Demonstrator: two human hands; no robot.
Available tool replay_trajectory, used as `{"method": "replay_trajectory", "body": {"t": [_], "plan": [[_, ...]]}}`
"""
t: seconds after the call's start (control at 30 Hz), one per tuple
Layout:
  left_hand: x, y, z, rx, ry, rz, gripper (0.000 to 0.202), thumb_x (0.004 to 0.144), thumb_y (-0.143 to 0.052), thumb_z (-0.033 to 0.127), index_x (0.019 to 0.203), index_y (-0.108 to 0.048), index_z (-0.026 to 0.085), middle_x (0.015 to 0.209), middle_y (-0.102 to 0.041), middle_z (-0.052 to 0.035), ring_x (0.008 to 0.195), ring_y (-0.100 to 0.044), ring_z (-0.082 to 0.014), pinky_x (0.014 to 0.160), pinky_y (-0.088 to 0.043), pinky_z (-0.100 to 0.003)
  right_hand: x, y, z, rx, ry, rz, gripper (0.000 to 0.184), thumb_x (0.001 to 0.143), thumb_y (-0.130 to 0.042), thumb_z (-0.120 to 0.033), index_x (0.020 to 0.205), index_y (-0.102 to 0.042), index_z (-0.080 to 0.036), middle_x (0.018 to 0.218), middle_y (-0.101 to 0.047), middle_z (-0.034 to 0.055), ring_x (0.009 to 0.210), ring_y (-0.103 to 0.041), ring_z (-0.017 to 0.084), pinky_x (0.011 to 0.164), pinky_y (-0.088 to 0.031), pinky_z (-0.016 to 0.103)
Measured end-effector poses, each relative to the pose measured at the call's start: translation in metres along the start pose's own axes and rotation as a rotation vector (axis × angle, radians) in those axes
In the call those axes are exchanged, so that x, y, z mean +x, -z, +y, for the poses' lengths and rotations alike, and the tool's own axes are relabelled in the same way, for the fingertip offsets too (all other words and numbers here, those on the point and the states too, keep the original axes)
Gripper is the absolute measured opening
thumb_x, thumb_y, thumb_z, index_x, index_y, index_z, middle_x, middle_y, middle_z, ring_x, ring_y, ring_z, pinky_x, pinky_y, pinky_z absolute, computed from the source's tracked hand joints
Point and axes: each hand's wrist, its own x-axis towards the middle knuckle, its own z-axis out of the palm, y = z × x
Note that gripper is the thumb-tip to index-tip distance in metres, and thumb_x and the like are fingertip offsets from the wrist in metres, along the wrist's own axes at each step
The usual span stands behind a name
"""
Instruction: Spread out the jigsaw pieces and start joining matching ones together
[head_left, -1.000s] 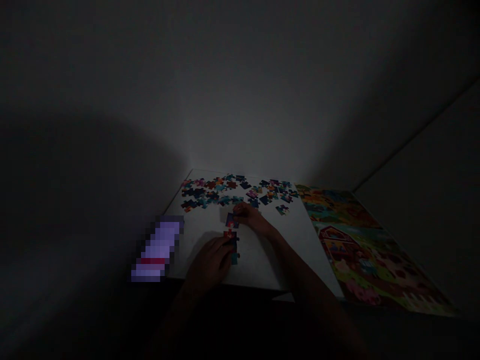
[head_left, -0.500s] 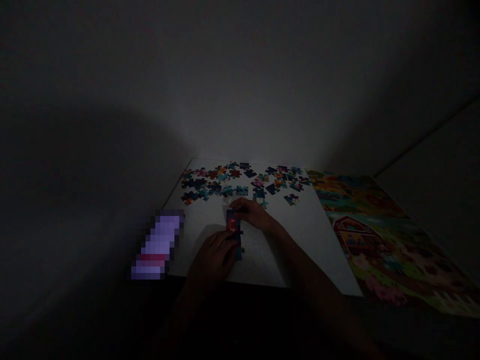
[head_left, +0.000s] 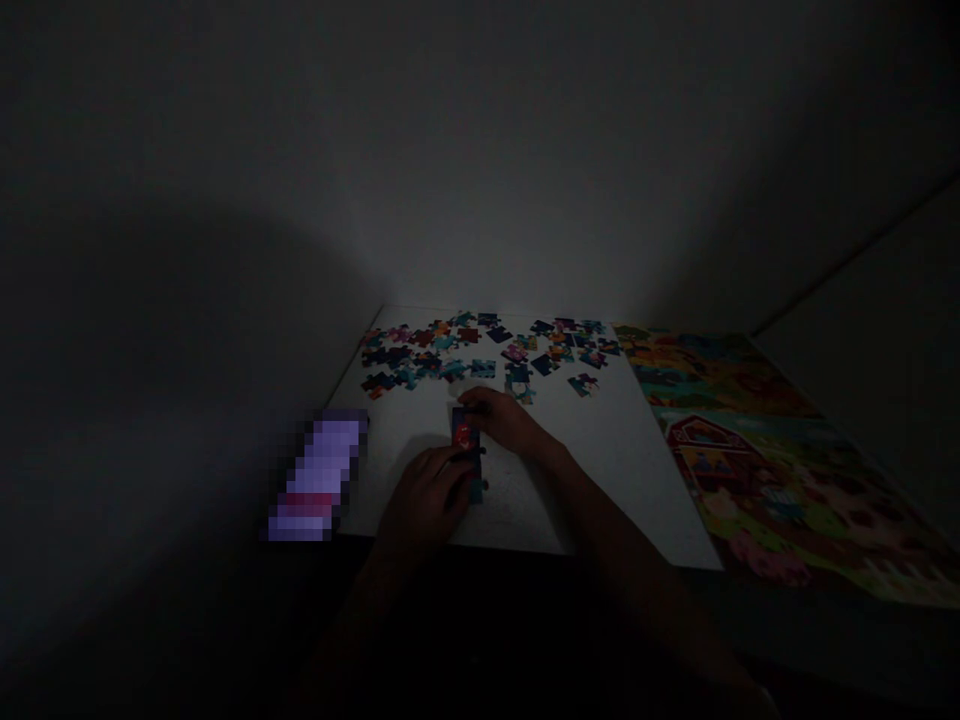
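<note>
In dim light, a short column of joined puzzle pieces (head_left: 468, 455) lies on a white board (head_left: 600, 460). My left hand (head_left: 424, 500) rests beside the column's lower part, fingers curled against it. My right hand (head_left: 502, 418) pinches the top piece of the column with its fingertips. Several loose puzzle pieces (head_left: 480, 352) are scattered along the board's far edge.
A colourful farm picture (head_left: 757, 460) with a red barn lies to the right of the board. A blurred purple object (head_left: 319, 478) sits at the board's left edge. Dark wall rises behind; the surroundings are too dark to make out.
My right hand brought its piece down onto the top of the column and now presses it there. The camera view shifted slightly, so the board sits higher in the frame.
</note>
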Motion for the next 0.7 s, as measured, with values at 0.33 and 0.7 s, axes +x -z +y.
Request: {"method": "replay_trajectory", "body": {"t": [0.33,0.7], "plan": [[0.001,-0.001,-0.003,0.061,0.039,-0.023,0.033,0.095,-0.048,0.020,0.124,-0.062,0.021,0.133,-0.060,-0.0095,0.121,-0.055,-0.0256,0.104,-0.047,-0.045,-0.003,-0.003,-0.011,-0.280,0.035,0.031,0.030,0.086,-0.060,-0.011,0.116,-0.063,-0.017,0.112,-0.064,0.0093,0.103,-0.060,0.020,0.091,-0.045,0.034],[0.000,-0.007,-0.005,0.198,0.001,-0.083,0.050,0.096,-0.036,0.018,0.146,-0.043,0.018,0.149,-0.049,-0.0105,0.136,-0.044,-0.0254,0.113,-0.037,-0.048,-0.008,-0.006,-0.018,-0.519,0.055,0.020,0.026,0.093,-0.056,-0.015,0.118,-0.063,-0.016,0.113,-0.064,0.0116,0.105,-0.057,0.021,0.093,-0.041,0.033]]}}
